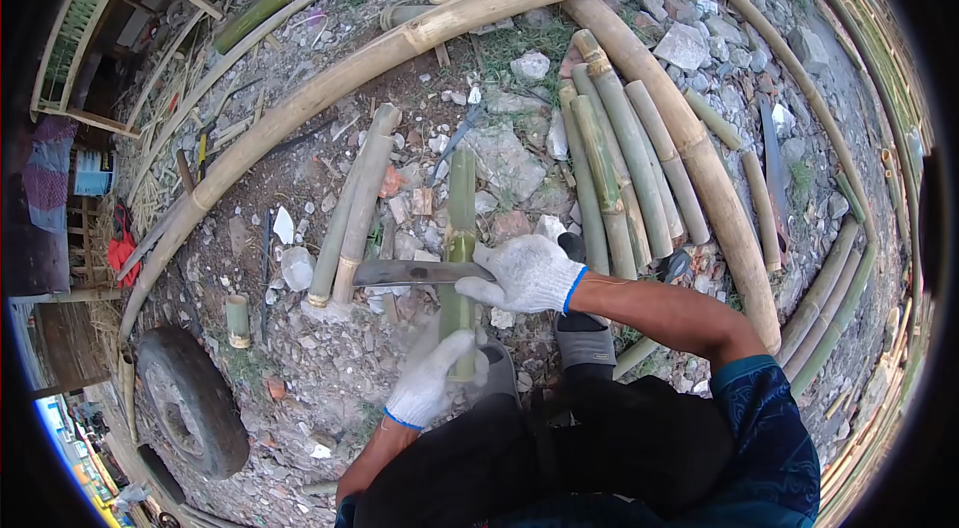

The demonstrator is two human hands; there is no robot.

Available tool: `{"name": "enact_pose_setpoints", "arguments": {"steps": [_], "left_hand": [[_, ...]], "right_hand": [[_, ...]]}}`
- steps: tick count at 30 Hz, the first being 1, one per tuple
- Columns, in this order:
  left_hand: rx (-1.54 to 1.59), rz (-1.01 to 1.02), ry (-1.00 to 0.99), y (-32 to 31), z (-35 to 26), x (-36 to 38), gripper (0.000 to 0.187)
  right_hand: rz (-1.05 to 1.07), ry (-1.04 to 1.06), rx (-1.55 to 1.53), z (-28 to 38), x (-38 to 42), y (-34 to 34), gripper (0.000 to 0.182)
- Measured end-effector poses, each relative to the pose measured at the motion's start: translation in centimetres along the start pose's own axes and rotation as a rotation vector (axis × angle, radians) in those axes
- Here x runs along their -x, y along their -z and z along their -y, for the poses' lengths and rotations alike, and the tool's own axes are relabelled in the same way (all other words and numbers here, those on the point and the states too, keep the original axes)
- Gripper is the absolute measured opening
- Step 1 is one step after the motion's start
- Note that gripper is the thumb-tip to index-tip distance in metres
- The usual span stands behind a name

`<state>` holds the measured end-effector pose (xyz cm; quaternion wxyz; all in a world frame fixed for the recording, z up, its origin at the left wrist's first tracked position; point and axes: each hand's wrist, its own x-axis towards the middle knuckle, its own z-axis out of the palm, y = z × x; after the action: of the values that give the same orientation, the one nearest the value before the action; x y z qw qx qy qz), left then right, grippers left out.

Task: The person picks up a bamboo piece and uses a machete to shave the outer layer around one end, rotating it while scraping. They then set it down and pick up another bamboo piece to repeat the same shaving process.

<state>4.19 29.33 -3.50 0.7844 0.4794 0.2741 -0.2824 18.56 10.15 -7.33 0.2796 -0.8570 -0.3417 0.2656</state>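
Note:
A green bamboo piece (462, 198) stretches away from my body in the middle of the view. Its near end is in my left hand (424, 380), which wears a white glove and is closed round it. My right hand (529, 273), in a white glove with a blue cuff, is wrapped round the handle of a machete. The machete's blade (410, 273) points left and lies across the bamboo piece. The handle is mostly hidden by the glove. My shoes (585, 343) show just behind the hands.
Two cut bamboo lengths (358, 203) lie left of the piece, and several more (624, 168) lie to the right. A long bamboo pole (330, 93) arches across the far side. A tire (192, 403) is at the lower left, with stones over the ground.

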Motion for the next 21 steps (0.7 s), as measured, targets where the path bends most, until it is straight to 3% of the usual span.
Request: {"name": "enact_pose_setpoints", "arguments": {"steps": [4, 11, 14, 18, 21], "left_hand": [[-0.056, 0.077, -0.001, -1.2, -1.2, 1.4, 0.054], [-0.12, 0.063, 0.026, -2.3, -0.8, 0.2, 0.059], [-0.119, 0.046, 0.039, -2.2, -0.7, 0.4, 0.058], [-0.106, 0.044, 0.051, -2.3, -0.4, 0.3, 0.057], [-0.018, 0.04, 0.056, -2.1, -0.5, 0.3, 0.057]], "right_hand": [[0.045, -0.022, 0.027, 0.3, 1.4, 1.6, 0.071], [-0.084, -0.127, 0.056, -4.2, 0.0, -0.1, 0.069], [0.182, -0.038, 0.204, -2.2, 1.1, 1.5, 0.067], [-0.046, -0.11, 0.032, -4.1, 0.1, 1.2, 0.068], [0.069, -0.086, 0.132, -2.6, 0.8, 1.7, 0.068]]}}
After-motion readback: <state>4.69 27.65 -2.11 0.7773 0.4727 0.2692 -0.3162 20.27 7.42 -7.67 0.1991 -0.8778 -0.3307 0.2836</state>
